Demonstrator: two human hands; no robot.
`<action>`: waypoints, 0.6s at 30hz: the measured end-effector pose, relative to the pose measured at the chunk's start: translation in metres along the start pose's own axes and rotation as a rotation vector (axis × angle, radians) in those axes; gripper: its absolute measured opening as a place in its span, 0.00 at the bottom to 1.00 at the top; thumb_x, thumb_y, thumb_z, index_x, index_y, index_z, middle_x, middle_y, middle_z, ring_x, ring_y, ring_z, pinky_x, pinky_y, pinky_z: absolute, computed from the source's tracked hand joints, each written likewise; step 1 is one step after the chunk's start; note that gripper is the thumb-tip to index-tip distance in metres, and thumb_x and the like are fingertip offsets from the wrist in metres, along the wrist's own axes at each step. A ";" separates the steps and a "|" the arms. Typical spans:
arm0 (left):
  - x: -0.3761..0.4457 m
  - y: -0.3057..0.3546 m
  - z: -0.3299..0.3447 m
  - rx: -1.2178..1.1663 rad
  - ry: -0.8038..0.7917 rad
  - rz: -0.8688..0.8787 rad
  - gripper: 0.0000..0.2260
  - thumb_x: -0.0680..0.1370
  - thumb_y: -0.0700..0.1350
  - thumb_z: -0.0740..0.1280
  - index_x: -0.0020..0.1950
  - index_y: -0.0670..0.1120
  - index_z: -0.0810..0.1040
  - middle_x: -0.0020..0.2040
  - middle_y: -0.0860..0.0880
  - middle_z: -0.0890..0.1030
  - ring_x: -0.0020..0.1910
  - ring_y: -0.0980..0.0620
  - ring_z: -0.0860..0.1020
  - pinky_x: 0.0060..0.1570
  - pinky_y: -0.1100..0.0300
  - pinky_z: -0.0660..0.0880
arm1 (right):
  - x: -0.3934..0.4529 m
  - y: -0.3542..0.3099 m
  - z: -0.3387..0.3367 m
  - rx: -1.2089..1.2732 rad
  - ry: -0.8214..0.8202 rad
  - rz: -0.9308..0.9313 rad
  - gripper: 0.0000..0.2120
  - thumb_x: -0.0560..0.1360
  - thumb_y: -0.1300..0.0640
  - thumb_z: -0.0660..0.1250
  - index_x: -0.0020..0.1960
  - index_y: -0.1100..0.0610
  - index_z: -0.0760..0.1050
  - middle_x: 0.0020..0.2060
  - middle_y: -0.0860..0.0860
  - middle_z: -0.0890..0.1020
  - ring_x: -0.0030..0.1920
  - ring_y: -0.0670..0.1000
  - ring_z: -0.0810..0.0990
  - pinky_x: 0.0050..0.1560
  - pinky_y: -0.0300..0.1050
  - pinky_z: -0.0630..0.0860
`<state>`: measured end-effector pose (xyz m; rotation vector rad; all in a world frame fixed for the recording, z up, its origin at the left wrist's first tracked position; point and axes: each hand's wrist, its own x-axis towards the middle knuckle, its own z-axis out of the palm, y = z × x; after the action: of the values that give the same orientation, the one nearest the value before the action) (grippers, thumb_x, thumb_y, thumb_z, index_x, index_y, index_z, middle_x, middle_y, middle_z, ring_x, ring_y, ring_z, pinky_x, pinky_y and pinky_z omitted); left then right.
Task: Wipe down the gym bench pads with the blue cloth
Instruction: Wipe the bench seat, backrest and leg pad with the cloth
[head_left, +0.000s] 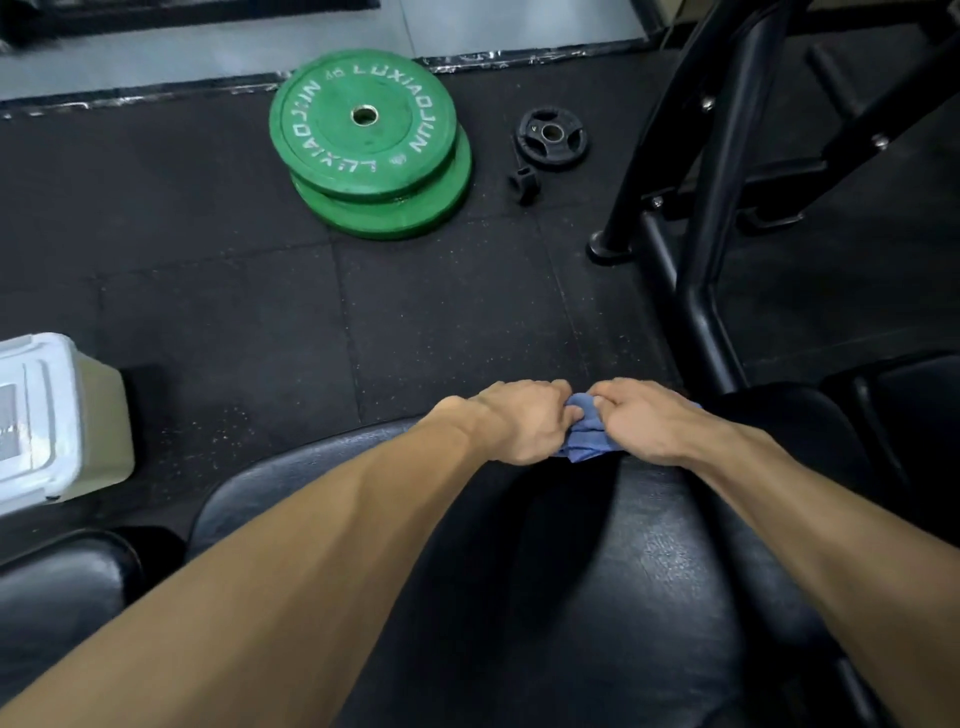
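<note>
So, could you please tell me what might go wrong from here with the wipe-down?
1. Both hands, left and right, bunch the blue cloth into a wad at the far edge of the black bench pad, so little cloth may touch the surface.
2. Working right at that edge, the cloth could slip off onto the rubber floor.
3. The smaller pad at lower left might get missed.

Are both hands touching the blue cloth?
Touching. The head view shows the left hand and right hand both pinching the bunched blue cloth between them.
</note>
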<state>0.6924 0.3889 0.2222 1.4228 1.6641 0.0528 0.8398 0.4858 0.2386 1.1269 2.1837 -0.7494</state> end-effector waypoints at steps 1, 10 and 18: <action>-0.003 -0.007 -0.001 -0.001 0.003 0.000 0.14 0.87 0.54 0.51 0.55 0.47 0.70 0.45 0.53 0.72 0.47 0.49 0.72 0.51 0.52 0.63 | 0.002 -0.007 0.002 0.010 0.001 0.007 0.16 0.85 0.55 0.52 0.59 0.55 0.78 0.57 0.54 0.82 0.58 0.56 0.79 0.63 0.54 0.73; -0.044 -0.064 -0.013 -0.002 0.045 0.012 0.14 0.87 0.53 0.51 0.57 0.47 0.71 0.52 0.50 0.75 0.49 0.48 0.73 0.52 0.53 0.64 | 0.011 -0.068 0.023 0.060 0.034 0.002 0.19 0.85 0.52 0.50 0.68 0.51 0.76 0.63 0.53 0.80 0.61 0.55 0.78 0.65 0.53 0.73; -0.092 -0.122 -0.017 -0.091 0.106 -0.034 0.15 0.87 0.53 0.52 0.58 0.45 0.72 0.55 0.47 0.79 0.51 0.46 0.77 0.51 0.53 0.68 | 0.018 -0.139 0.039 -0.006 0.029 -0.098 0.21 0.86 0.53 0.49 0.74 0.53 0.72 0.68 0.54 0.76 0.68 0.55 0.74 0.71 0.53 0.68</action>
<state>0.5809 0.2830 0.2184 1.3433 1.7495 0.1851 0.7225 0.3999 0.2296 1.0401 2.2771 -0.7728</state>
